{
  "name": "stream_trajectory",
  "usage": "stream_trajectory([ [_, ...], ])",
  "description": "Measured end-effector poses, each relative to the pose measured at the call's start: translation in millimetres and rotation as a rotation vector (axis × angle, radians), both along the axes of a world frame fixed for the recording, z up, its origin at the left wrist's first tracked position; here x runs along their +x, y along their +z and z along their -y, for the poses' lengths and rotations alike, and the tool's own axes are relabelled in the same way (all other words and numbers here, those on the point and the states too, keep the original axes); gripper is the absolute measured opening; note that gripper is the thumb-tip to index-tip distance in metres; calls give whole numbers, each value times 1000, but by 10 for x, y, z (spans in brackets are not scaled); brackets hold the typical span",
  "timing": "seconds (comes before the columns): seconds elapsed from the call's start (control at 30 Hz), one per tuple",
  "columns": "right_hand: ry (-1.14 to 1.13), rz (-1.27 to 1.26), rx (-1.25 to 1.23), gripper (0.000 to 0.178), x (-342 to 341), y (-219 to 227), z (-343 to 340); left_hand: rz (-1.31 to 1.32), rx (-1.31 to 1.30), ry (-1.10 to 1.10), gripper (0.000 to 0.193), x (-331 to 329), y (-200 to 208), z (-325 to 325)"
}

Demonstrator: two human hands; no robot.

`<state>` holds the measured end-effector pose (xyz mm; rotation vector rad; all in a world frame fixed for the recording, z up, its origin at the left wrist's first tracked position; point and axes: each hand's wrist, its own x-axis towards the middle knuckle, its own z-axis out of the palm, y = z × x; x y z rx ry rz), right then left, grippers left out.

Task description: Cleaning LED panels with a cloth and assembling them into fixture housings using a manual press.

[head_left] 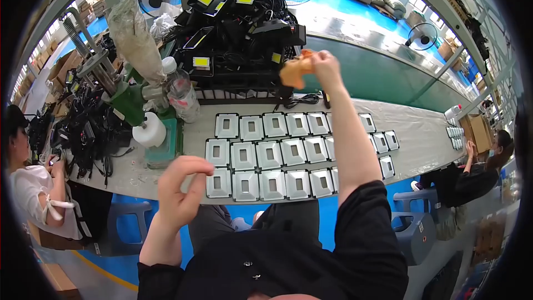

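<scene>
The table (425, 133) carries rows of pale frames (263, 186). The left hand (180, 191) has its grip spread, empty; the right hand (326, 68) pinches an orange cloth (295, 72) beyond the rows. Handling it seems the current step; the next move likely calls for clearing the frames.

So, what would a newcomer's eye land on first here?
Likely the white frames, in three rows across the table. Next, the heap of black floodlights, some showing yellow panels, beyond the rows and left of centre. Then the orange cloth-like item in the raised right hand, by the heap's right edge in view.
</scene>
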<state>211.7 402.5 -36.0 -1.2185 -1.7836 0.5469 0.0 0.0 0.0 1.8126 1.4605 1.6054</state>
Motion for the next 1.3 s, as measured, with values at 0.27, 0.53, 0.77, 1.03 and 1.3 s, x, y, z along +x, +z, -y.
stream_trajectory([
  [0.27, 750, -911, -580, 43, 683, 1048, 1328, 320, -125, -149, 35, 431, 17, -871],
  [0.53, 1037, -867, -476, 29, 901, 741, 2248, 376, -21, -249, 19, 853, 254, -1050],
  [0.77, 828, -315, -7, 55, 466, 1076, 2797, 309, 42, -554, 21, 609, 565, -621],
  [1.03, 896, -472, -421, 25, 151, 909, 2854, 875, -158, -557, 14, 254, 390, -274],
  [1.3, 879, -764, -468, 33, 48, 785, 2930, 722, -118, -210, 45, 484, 254, 16],
])
